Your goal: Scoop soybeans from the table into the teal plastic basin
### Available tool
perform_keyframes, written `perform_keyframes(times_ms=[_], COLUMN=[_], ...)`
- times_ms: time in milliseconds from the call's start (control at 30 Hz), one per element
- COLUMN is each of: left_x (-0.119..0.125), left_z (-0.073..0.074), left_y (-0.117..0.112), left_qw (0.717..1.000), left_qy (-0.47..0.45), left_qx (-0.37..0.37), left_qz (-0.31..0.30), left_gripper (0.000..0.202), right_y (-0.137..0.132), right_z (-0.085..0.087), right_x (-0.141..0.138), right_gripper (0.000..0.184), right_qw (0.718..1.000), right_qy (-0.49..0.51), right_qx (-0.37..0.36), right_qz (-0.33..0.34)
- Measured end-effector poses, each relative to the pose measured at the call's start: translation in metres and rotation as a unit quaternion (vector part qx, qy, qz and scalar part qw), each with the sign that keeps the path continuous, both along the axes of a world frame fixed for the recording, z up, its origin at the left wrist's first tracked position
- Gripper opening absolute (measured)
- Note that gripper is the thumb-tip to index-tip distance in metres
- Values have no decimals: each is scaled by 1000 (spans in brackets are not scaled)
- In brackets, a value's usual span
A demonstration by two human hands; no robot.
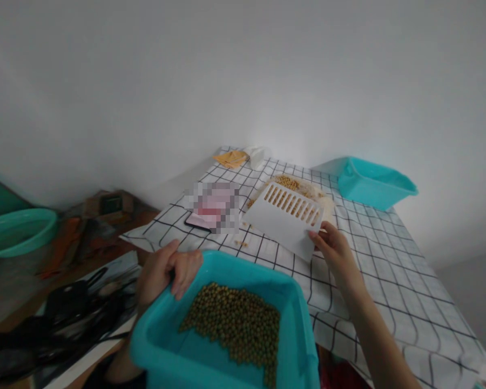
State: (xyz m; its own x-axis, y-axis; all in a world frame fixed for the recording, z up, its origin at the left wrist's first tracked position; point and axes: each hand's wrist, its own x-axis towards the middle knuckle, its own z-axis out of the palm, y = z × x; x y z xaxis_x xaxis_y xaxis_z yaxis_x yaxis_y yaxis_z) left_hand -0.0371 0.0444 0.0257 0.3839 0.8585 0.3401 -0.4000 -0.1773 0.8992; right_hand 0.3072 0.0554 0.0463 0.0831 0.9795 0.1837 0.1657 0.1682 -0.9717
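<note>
My left hand (166, 273) grips the far left rim of a turquoise plastic tub (222, 335) that holds a layer of green beans (238, 324). The fingers curl over the rim into the tub. My right hand (334, 246) pinches the lower right corner of a white slotted scoop board (281, 219), which is tilted above the checked tablecloth (389, 270). Behind the board lies a small heap of yellow beans (289, 182) on the cloth.
A second turquoise tub (372, 183) stands at the far right of the table. A phone (213, 208) lies left of the board. An orange cloth (230, 158) and a white box (256, 156) sit by the wall. Left of the table are a teal basin (18, 229), clutter and dark cables (65, 313).
</note>
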Motion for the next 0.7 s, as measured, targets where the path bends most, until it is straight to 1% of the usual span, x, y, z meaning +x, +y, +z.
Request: perform_keyframes(times_ms=[167,400,567,700], left_x=[3,5,7,6], left_z=[2,-2,-2,0], left_y=[-3,-1,-2,-3], left_qw=[1000,1000,999,1000], left_qy=[-15,-21,-41,-26], left_qx=[-3,-9,-17,-14], left_qz=[9,1,22,5], left_gripper=[68,70,70,69], right_y=[-2,-4,-2,0], right_z=[-2,-1,-5,-6], right_x=[-2,-1,-4,-8], right_gripper=[26,27,25,22], right_qw=[1000,998,997,996], right_qy=[-3,-6,14,17], right_qx=[2,-26,-26,-24], right_qz=[20,52,74,84])
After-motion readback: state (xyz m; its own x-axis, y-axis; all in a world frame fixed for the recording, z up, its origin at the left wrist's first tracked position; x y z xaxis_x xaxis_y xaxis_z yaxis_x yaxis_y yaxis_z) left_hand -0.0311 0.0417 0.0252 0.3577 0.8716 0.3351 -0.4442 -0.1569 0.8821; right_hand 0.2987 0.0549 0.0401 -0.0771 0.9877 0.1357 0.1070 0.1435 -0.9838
